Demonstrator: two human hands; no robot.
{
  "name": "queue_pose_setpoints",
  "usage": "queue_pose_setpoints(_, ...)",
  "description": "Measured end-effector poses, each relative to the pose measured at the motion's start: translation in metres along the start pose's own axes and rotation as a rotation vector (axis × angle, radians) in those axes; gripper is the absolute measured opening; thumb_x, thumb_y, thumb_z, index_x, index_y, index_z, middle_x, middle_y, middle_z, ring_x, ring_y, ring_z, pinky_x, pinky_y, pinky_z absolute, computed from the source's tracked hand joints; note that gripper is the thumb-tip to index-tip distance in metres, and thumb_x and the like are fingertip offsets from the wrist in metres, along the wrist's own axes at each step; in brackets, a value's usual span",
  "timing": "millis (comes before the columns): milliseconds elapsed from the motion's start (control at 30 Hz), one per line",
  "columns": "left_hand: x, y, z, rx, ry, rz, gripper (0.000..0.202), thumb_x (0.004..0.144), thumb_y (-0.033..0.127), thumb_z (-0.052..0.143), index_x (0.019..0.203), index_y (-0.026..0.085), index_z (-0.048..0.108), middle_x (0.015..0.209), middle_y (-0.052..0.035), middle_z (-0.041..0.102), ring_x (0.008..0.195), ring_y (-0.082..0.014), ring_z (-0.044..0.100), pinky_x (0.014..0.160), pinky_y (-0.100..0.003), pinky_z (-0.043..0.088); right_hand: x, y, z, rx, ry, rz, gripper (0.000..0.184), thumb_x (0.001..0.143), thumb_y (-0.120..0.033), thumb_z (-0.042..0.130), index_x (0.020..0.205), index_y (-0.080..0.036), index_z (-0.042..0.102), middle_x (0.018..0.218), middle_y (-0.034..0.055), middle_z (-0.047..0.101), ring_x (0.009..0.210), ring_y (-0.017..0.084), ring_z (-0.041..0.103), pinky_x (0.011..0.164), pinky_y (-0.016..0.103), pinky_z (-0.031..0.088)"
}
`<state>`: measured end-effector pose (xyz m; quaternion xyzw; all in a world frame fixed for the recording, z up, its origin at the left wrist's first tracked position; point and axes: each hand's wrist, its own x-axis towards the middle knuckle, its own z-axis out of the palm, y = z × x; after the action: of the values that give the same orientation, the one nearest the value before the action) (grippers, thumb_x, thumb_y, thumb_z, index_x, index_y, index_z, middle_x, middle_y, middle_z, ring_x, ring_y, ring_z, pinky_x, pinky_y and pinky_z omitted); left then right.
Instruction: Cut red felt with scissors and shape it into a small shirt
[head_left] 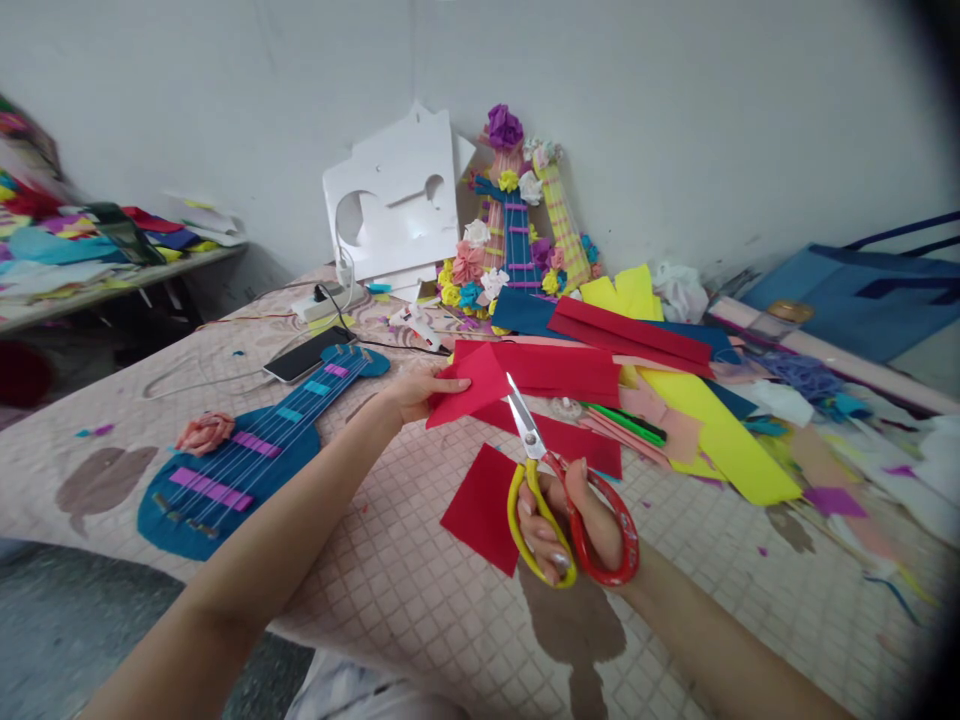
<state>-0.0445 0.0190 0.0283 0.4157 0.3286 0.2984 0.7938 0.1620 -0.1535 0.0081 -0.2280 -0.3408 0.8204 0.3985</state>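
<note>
The left hand (420,396) pinches a red sheet (474,384) between thumb and fingers above the table (397,570); the right hand (551,525) curls through the handles of scissors (531,438), tips just beside that sheet; a red square (484,510) lies nearer, a blue guitar (296,440) leftward, flower-trimmed guitars (517,235) by the wall (637,110)

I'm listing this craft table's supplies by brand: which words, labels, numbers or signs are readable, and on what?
None can be read.
Scissors: pale marks on the red handle, too blurred to identify as lettering.
White glue gun: any marking is too small to read.
</note>
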Motion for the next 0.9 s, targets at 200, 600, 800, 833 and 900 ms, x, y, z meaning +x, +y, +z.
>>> queue_pose_setpoints(200,0.0,-0.001,0.004,0.019,-0.032,0.032,0.043,0.059,0.012,0.083,0.098,0.009,0.066,0.086,-0.0113,0.073,0.072,-0.0191,0.07,0.07,-0.029,0.057,-0.003,-0.001,0.003,-0.031,0.013,0.014,0.065,0.072,-0.081,0.042,0.081,-0.017,0.053,0.061,-0.0044,0.046,0.043,0.007,0.042,0.045,0.026,0.05)
queue_pose_setpoints(600,-0.003,-0.001,0.011,0.072,-0.058,0.091,0.043,0.059,0.01,0.083,0.099,0.009,0.065,0.084,-0.0092,0.072,0.073,-0.0173,0.069,0.067,-0.024,0.056,-0.003,-0.004,0.004,-0.091,0.056,-0.006,0.063,0.073,-0.078,0.044,0.083,-0.017,0.053,0.063,-0.0033,0.047,0.045,0.007,0.043,0.048,0.029,0.052)
queue_pose_setpoints(800,-0.005,0.0,0.012,0.099,-0.085,0.116,0.044,0.061,0.013,0.082,0.101,0.009,0.065,0.088,-0.0108,0.072,0.074,-0.0178,0.069,0.07,-0.027,0.055,-0.003,0.0,0.001,-0.124,0.074,-0.026,0.063,0.076,-0.078,0.04,0.083,-0.017,0.053,0.065,-0.003,0.048,0.045,0.007,0.045,0.048,0.029,0.052)
queue_pose_setpoints(833,-0.005,0.0,0.012,0.103,-0.089,0.113,0.045,0.061,0.013,0.082,0.102,0.009,0.065,0.089,-0.0111,0.072,0.074,-0.0179,0.069,0.072,-0.027,0.055,-0.003,0.0,0.001,-0.126,0.072,-0.026,0.063,0.076,-0.078,0.04,0.084,-0.017,0.053,0.065,-0.003,0.048,0.045,0.007,0.045,0.049,0.03,0.053)
queue_pose_setpoints(900,-0.005,0.0,0.012,0.109,-0.096,0.107,0.046,0.062,0.013,0.082,0.104,0.009,0.065,0.09,-0.0115,0.072,0.074,-0.0181,0.069,0.073,-0.028,0.055,-0.003,-0.001,0.002,-0.125,0.075,-0.027,0.063,0.076,-0.078,0.04,0.084,-0.017,0.054,0.064,-0.0029,0.048,0.046,0.008,0.045,0.049,0.03,0.053)
